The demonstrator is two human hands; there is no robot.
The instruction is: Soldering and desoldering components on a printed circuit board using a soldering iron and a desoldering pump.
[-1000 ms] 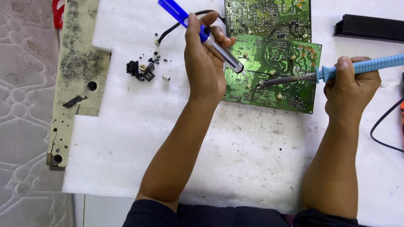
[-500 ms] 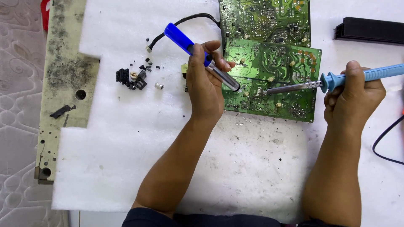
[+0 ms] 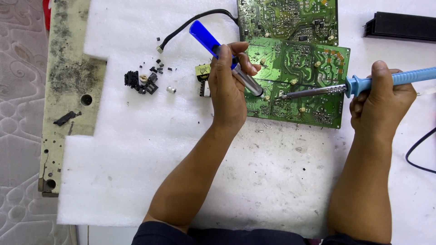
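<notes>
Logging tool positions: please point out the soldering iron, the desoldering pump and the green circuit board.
soldering iron (image 3: pixel 399 79), head view, light blue handle
desoldering pump (image 3: pixel 203 36), head view, blue upper barrel
green circuit board (image 3: pixel 313 61), head view, bare solder side

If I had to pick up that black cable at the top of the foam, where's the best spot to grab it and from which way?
Probably the loose end just behind the small white plug, from above-left. There the black cable lies free on the foam; its other end runs to the green boards, and the left hand crowds the right side.
</notes>
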